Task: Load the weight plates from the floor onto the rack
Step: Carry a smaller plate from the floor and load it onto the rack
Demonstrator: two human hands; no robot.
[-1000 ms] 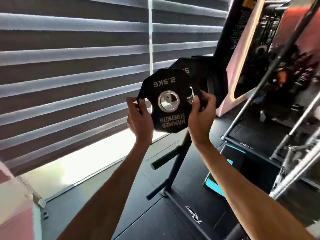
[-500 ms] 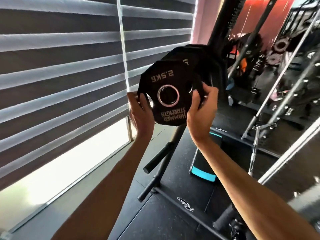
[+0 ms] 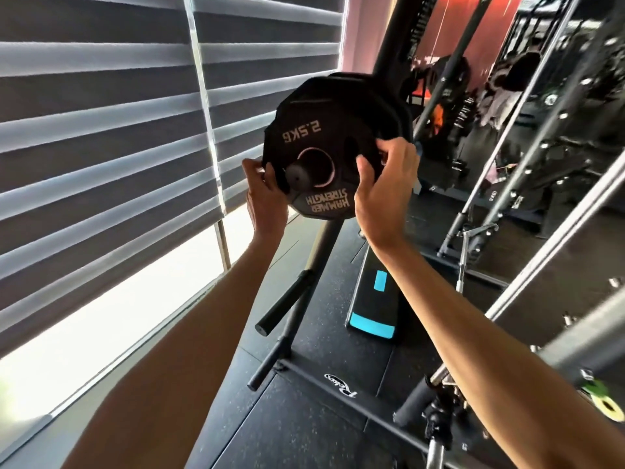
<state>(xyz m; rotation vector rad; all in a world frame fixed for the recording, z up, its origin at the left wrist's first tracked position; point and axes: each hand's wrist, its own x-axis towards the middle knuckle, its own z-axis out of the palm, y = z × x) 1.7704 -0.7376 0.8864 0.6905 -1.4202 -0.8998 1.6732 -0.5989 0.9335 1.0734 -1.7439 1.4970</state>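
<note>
Plate (image 3: 314, 106), matte black, faceted, perhaps rubber, in left hand (image 3: 267, 198), right hand (image 3: 384, 191).

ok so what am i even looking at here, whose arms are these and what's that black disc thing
The view comes from a camera worn on a person's head, so the two bare arms are that person's own. No machine is involved. The left hand and right hand grip opposite edges of a black weight plate marked 2.5KG, its lettering upside down. A storage peg's round end shows in the plate's centre hole. Behind it, more black plates sit on the same rack. Lower on the rack's post an empty peg sticks out. The floor is black matting, with a black and blue pad lying on it. Striped window blinds hang on the left.
</note>
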